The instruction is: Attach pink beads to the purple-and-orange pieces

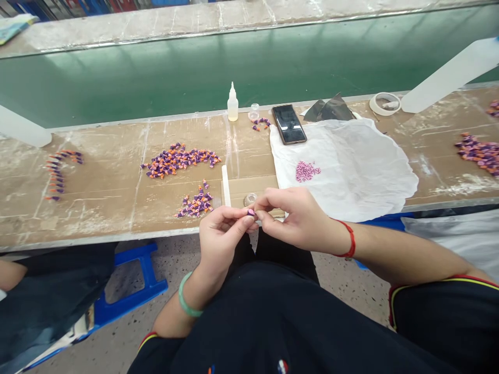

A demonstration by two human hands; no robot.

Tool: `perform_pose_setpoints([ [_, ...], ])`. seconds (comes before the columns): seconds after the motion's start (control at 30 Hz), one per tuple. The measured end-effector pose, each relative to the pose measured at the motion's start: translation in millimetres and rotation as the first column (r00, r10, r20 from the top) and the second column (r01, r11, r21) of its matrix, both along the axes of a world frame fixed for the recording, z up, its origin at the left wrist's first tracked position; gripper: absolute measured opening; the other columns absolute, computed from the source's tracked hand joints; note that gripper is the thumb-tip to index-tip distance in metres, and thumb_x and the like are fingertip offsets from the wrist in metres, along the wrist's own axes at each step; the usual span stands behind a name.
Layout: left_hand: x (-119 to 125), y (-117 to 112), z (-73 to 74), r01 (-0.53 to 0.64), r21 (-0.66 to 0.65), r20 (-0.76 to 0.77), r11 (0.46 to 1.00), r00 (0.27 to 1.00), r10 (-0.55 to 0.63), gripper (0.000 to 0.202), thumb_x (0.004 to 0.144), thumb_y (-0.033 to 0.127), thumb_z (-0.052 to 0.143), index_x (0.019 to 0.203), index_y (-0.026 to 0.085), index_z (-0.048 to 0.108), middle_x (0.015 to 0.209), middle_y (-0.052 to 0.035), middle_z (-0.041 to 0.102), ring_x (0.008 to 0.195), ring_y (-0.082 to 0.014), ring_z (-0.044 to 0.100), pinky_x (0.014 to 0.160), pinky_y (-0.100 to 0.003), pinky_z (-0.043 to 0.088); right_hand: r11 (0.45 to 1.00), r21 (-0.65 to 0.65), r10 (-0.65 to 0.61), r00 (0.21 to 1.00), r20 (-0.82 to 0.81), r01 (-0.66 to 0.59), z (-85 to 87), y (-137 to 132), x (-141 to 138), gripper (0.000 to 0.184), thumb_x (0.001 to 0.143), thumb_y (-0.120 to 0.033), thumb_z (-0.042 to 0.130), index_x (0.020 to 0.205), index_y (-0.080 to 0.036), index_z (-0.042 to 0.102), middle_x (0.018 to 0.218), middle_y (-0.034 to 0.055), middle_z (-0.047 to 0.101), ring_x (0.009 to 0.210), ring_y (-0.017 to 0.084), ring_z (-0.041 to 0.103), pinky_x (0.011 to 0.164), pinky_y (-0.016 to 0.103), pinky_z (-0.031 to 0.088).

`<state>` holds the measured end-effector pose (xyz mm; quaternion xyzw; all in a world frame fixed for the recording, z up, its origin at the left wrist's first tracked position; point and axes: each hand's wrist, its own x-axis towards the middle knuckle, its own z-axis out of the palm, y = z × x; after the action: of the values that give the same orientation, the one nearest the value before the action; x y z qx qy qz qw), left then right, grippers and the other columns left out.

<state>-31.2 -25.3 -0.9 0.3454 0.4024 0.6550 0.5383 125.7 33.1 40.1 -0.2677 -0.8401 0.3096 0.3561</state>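
My left hand (220,234) and my right hand (290,215) meet just in front of the bench edge, over my lap. Both are pinched on one small purple piece (251,212) held between the fingertips. A green bangle sits on my left wrist, a red cord on my right. Just beyond the hands lie a small pile of purple and orange pieces (196,203), a white stick (225,185) and a small clear round dish (250,199). A bigger pile of the same pieces (180,158) lies further back.
A white sheet (351,171) carries a heap of tiny pink beads (306,170) and a phone (289,123). A glue bottle (233,104), a tape roll (384,103), rows of pieces at left (58,169) and right (479,151), a blue stool (132,285) and another person's legs (42,296).
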Motion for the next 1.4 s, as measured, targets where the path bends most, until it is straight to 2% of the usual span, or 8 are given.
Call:
perform_pose_setpoints([
  [0.33, -1.3, 0.6, -2.6, 0.028, 0.05, -0.024, 0.998, 0.999, -0.027, 0.008, 0.076, 0.022, 0.085, 0.08, 0.023, 0.078, 0.07, 0.0021, 0.078, 0.06, -0.0108, 0.074, 0.059, -0.017, 0.061, 0.994, 0.11, 0.006, 0.999, 0.05, -0.011, -2.8, -1.6, 1.8, 0.015, 0.087, -0.011, 0.053, 0.076, -0.02, 0.057, 0.074, -0.0011, 0.073, 0.063, 0.009, 0.067, 0.058, 0.018, 0.049],
  [0.47, -7.1, 0.7, -3.0, 0.03, 0.139, -0.165, 0.99, 0.986, -0.007, 0.007, 0.079, 0.021, 0.082, 0.084, 0.023, 0.077, 0.073, 0.0017, 0.078, 0.062, -0.0118, 0.074, 0.06, -0.019, 0.062, 0.988, 0.151, 0.023, 0.997, 0.073, -0.034, -2.8, -2.3, 2.5, 0.013, 0.091, -0.012, 0.052, 0.082, -0.02, 0.058, 0.082, 0.0017, 0.077, 0.069, 0.012, 0.071, 0.061, 0.02, 0.053],
  [0.57, -13.7, -1.1, 0.5, 0.001, 0.291, -0.457, 0.957, 0.879, 0.138, 0.014, 0.08, 0.014, 0.08, 0.09, 0.023, 0.076, 0.08, 0.0002, 0.08, 0.069, -0.0118, 0.075, 0.065, -0.019, 0.061, 0.974, 0.222, 0.031, 0.998, 0.049, -0.041, 1.0, -2.3, 4.5, 0.013, 0.094, -0.011, 0.051, 0.095, -0.02, 0.06, 0.098, 0.0054, 0.078, 0.085, 0.014, 0.074, 0.071, 0.023, 0.058],
  [0.67, -17.3, -2.2, 6.7, 0.041, 0.495, -0.621, 0.868, 0.715, 0.32, 0.022, 0.081, 0.004, 0.076, 0.094, 0.022, 0.073, 0.085, -0.0003, 0.079, 0.076, -0.0124, 0.074, 0.072, -0.022, 0.06, 0.919, 0.393, -0.004, 1.0, -0.008, 0.007, 5.4, -1.8, 6.8, 0.014, 0.093, -0.01, 0.054, 0.098, -0.021, 0.06, 0.111, 0.0092, 0.074, 0.103, 0.019, 0.07, 0.083, 0.033, 0.059],
  [0.8, -15.7, -2.1, 14.4, 0.101, 0.619, -0.63, 0.779, 0.657, 0.415, 0.027, 0.082, -0.003, 0.069, 0.097, 0.02, 0.068, 0.092, -0.0024, 0.078, 0.081, -0.0133, 0.073, 0.073, -0.025, 0.06, 0.839, 0.544, -0.026, 0.999, -0.019, 0.032, 9.0, -1.9, 8.1, 0.012, 0.088, -0.01, 0.061, 0.092, -0.021, 0.061, 0.087, 0.0046, 0.072, 0.082, 0.018, 0.065, 0.074, 0.034, 0.057],
  [0.93, -12.9, -3.1, 19.1, 0.119, 0.639, -0.64, 0.76, 0.63, 0.44, 0.027, 0.081, -0.005, 0.069, 0.096, 0.018, 0.068, 0.09, -0.0031, 0.075, 0.08, -0.0131, 0.071, 0.07, -0.025, 0.058, 0.803, 0.593, -0.064, 0.998, -0.01, 0.057, 9.4, -3.7, 7.7, 0.012, 0.087, -0.011, 0.063, 0.089, -0.022, 0.059, 0.078, 0.0006, 0.071, 0.073, 0.015, 0.062, 0.066, 0.031, 0.053],
  [1.07, -12.5, -4.0, 20.8, 0.116, 0.619, -0.661, 0.777, 0.61, 0.437, 0.025, 0.081, -0.002, 0.071, 0.094, 0.019, 0.068, 0.086, -0.0019, 0.074, 0.076, -0.0125, 0.069, 0.069, -0.025, 0.057, 0.772, 0.631, -0.085, 0.996, -0.01, 0.072, 8.9, -3.9, 8.2, 0.013, 0.086, -0.01, 0.064, 0.087, -0.021, 0.058, 0.076, 0.0005, 0.072, 0.073, 0.016, 0.062, 0.062, 0.031, 0.05],
  [1.4, -18.8, 0.1, 23.4, 0.156, 0.557, -0.707, 0.816, 0.604, 0.367, 0.017, 0.084, 0.008, 0.072, 0.091, 0.024, 0.071, 0.084, -0.0004, 0.076, 0.072, -0.0144, 0.071, 0.068, -0.026, 0.057, 0.793, 0.603, -0.001, 0.989, 0.151, -0.091, 10.3, 0.8, 13.9, 0.017, 0.09, -0.012, 0.054, 0.084, -0.026, 0.061, 0.078, -0.0003, 0.073, 0.07, 0.015, 0.062, 0.063, 0.031, 0.051],
])
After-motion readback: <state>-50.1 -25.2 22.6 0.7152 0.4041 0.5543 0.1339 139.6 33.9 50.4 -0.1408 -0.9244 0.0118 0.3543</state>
